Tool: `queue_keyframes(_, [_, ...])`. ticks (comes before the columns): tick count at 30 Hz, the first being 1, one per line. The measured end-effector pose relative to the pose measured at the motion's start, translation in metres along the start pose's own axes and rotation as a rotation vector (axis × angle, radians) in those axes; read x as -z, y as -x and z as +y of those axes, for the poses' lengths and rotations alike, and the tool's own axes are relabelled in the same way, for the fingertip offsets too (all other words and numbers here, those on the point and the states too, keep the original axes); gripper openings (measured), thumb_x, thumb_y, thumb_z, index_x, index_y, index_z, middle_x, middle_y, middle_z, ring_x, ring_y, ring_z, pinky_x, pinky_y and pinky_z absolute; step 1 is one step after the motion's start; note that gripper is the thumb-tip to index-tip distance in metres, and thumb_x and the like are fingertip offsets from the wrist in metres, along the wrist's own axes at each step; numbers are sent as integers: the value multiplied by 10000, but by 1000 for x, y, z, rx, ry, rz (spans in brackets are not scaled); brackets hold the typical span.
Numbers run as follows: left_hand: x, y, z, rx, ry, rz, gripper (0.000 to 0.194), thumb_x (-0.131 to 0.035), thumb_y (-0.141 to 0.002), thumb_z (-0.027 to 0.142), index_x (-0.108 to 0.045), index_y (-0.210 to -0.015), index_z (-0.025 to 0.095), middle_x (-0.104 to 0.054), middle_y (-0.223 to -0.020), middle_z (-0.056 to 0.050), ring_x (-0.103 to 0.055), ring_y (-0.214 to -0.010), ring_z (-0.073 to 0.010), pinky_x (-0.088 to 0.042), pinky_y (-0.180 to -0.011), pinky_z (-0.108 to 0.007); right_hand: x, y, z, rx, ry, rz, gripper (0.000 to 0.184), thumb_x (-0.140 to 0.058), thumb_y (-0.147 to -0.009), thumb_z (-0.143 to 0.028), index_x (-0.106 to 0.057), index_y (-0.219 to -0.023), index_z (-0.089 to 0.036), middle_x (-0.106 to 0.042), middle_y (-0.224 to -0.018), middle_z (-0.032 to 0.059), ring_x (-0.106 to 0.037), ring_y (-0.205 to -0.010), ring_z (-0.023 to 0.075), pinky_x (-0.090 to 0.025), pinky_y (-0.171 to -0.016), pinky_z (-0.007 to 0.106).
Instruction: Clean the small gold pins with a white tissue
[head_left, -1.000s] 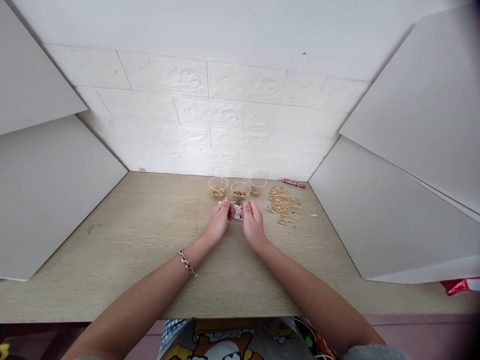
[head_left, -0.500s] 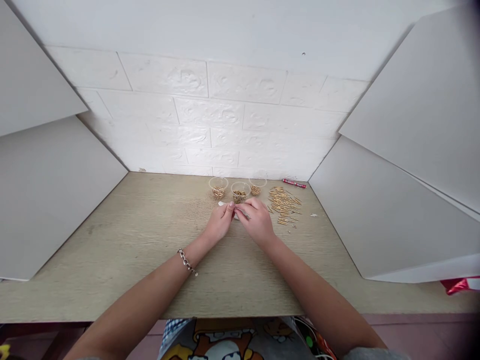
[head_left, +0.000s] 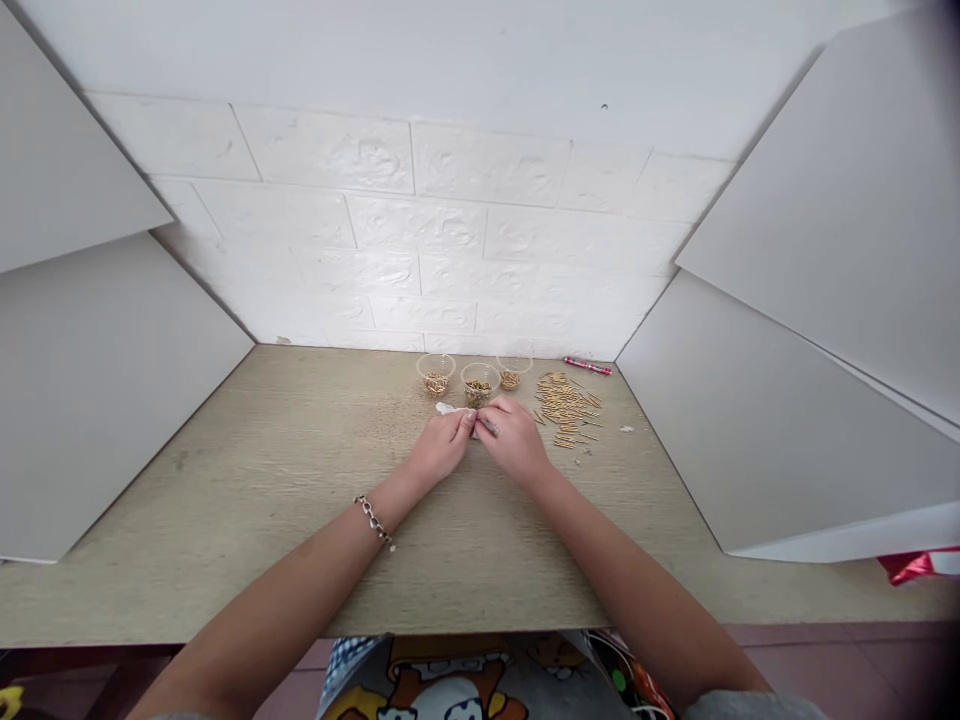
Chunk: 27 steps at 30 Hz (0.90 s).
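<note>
My left hand (head_left: 442, 443) and my right hand (head_left: 512, 438) meet at the fingertips over the table, both closed in a pinch. What lies between the fingers is too small and too covered to make out. A white scrap, perhaps tissue (head_left: 445, 408), shows just beyond my left hand. Right behind the fingers stands a clear plastic cup (head_left: 480, 373) with small gold-coloured metal parts in it. To the right of my right hand lies a spread of thin gold-coloured metal pins (head_left: 566, 402).
Two more clear cups, a left one (head_left: 436, 367) and a right one (head_left: 514, 357), hold small coppery pieces. Tiny brown bits (head_left: 394, 418) are scattered on the wooden table (head_left: 300, 480). A red tube-shaped item (head_left: 588, 366) lies near the wall. White panels (head_left: 112, 400) flank both sides.
The fingertips of both hands have drawn closer together and shifted very slightly to the right. Cups and pins stay where they were.
</note>
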<state>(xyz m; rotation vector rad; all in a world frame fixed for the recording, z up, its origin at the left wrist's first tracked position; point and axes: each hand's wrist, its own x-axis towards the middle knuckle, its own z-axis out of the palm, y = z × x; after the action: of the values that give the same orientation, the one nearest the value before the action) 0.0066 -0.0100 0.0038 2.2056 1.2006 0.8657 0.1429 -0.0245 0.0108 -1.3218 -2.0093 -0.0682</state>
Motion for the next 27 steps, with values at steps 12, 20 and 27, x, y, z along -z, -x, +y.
queue_keyframes(12, [2, 3, 5, -265, -204, -21, 372, -248, -887, 346, -538, -1054, 183, -551, -1094, -82, -472, -1025, -184, -333, -890, -332, 12, -13, 36, -587, -504, 6, 170, -534, -660, -300, -624, -703, -162, -584, -658, 10, -513, -616, 132, -389, -588, 263])
queue_keyframes(20, [-16, 3, -3, -217, -385, -169, 486, -211, -880, 434, -349, -1278, 192, -419, -1300, -84, -356, -1192, -210, -228, -979, -410, 5, -13, 45, -738, -776, 11, 199, -563, -594, -339, -584, -671, -156, -524, -548, -31, -435, -487, 84, -328, -472, 219])
queue_keyframes(27, [-14, 4, -8, -262, -411, -217, 479, -229, -873, 444, -381, -1259, 205, -468, -1243, -89, -396, -1143, -217, -240, -954, -392, -1, -12, 46, -843, -965, -37, 115, -550, -570, -263, -508, -620, -170, -447, -482, -66, -361, -411, 53, -265, -402, 198])
